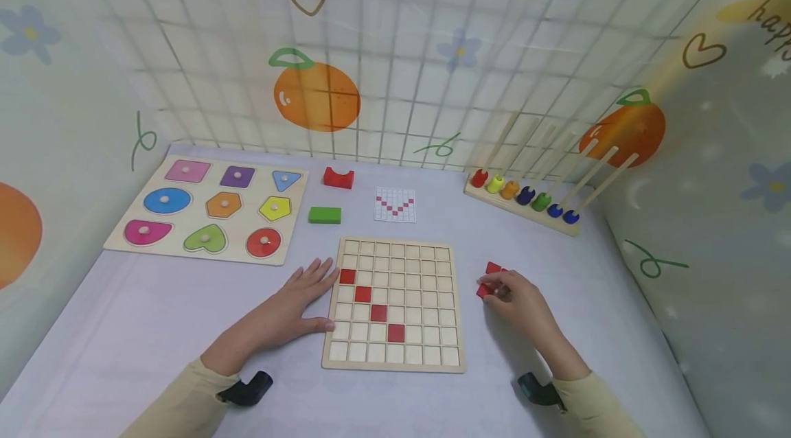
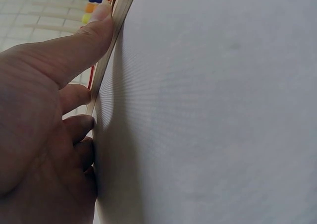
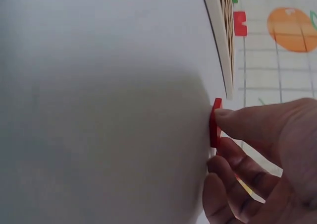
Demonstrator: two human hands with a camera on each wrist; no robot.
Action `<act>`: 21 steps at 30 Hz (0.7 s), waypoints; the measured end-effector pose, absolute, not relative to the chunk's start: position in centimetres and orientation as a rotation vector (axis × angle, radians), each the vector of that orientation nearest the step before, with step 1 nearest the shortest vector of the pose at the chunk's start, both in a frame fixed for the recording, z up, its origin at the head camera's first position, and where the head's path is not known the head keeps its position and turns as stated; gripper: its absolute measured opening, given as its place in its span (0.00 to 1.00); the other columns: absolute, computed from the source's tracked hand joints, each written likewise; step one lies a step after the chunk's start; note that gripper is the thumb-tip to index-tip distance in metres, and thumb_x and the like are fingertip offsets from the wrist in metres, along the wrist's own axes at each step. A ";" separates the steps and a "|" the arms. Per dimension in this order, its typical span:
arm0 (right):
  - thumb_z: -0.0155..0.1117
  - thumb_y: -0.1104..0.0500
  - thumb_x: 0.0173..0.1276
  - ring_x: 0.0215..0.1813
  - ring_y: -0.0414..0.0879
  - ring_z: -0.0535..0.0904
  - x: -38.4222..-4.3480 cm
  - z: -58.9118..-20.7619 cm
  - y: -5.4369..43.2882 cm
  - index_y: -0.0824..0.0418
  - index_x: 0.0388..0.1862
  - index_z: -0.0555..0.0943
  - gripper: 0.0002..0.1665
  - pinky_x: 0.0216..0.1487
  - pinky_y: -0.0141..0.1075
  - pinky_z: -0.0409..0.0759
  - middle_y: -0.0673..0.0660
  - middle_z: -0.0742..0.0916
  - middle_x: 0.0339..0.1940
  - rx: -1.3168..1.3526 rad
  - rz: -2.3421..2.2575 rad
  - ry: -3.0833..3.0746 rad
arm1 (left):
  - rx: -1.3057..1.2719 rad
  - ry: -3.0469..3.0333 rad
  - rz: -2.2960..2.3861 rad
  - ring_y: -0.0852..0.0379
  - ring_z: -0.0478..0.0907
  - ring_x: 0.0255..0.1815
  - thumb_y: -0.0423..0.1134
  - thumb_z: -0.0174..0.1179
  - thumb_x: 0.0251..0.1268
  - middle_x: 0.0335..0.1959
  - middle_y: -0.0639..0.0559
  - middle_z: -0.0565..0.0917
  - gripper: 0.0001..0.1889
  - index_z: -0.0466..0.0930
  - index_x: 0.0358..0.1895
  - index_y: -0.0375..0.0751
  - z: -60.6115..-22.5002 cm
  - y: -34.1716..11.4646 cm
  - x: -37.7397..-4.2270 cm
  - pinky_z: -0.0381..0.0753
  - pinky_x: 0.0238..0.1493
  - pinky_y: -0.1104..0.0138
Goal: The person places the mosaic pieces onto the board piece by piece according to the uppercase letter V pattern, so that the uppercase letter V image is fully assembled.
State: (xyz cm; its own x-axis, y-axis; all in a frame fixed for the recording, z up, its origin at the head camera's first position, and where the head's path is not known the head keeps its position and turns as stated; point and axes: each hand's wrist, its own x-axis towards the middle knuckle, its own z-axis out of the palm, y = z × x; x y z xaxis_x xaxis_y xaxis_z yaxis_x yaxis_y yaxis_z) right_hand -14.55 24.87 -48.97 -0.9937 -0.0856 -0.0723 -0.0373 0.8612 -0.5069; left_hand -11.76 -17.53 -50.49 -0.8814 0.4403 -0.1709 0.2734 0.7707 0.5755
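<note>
A wooden grid board point(image 1: 395, 370) lies in the middle, with several red square tiles set diagonally in its cells, the lowest one point(image 1: 396, 333) near the bottom. My left hand point(image 1: 296, 304) rests at the board's left edge, fingers extended; in the left wrist view its thumb point(image 2: 89, 35) touches the board's rim point(image 2: 111, 45). Right of the board, my right hand point(image 1: 522, 304) bends over a few loose red tiles point(image 1: 493, 267). It pinches one red tile point(image 3: 216, 125), thumb on top; the fingers partly hide the others.
Behind the board lie a pattern card point(image 1: 395, 204), a green block point(image 1: 325, 215) and a red notched block point(image 1: 338, 178). A shape puzzle board point(image 1: 179, 251) is at the left. At the back right stands a peg rack point(image 1: 522, 204) with coloured rings. Printed curtains surround the table.
</note>
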 end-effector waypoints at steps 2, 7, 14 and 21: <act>0.76 0.64 0.62 0.42 0.49 0.79 -14.5 -49.0 24.4 0.58 0.52 0.86 0.18 0.45 0.41 0.84 0.54 0.85 0.40 -0.140 -0.799 2.936 | 0.553 2.670 0.800 0.45 0.39 0.84 0.57 0.72 0.58 0.84 0.49 0.50 0.51 0.55 0.82 0.48 -50.5 -17.5 -11.8 0.42 0.81 0.47; 0.77 0.64 0.61 0.41 0.47 0.79 -14.3 -49.0 23.5 0.56 0.52 0.86 0.19 0.44 0.38 0.84 0.51 0.85 0.39 -0.173 -0.797 2.918 | 0.551 2.667 0.801 0.45 0.38 0.84 0.57 0.72 0.58 0.84 0.49 0.49 0.51 0.55 0.82 0.48 -50.5 -17.5 -11.8 0.42 0.81 0.47; 0.76 0.63 0.62 0.40 0.46 0.77 -14.2 -49.0 23.4 0.55 0.53 0.87 0.19 0.42 0.37 0.82 0.51 0.84 0.39 -0.174 -0.782 2.919 | 0.544 2.661 0.805 0.45 0.38 0.84 0.57 0.72 0.58 0.84 0.48 0.49 0.51 0.55 0.82 0.48 -50.3 -17.5 -11.7 0.41 0.81 0.46; 0.76 0.63 0.62 0.40 0.46 0.78 -14.1 -48.9 23.4 0.55 0.50 0.86 0.17 0.42 0.37 0.82 0.50 0.84 0.40 -0.185 -0.785 2.913 | 0.537 2.656 0.805 0.44 0.38 0.84 0.56 0.73 0.58 0.84 0.48 0.50 0.51 0.55 0.82 0.47 -50.1 -17.4 -11.7 0.42 0.81 0.46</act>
State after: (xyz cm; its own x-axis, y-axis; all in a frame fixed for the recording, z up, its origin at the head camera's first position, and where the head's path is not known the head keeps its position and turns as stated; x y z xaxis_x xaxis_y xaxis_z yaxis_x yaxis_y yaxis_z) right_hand -14.10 23.38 -48.91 -0.9855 -0.1486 -0.0824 -0.0871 0.8581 -0.5061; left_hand -11.67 -17.41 -50.11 -0.8806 0.4362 -0.1852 0.2601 0.7715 0.5806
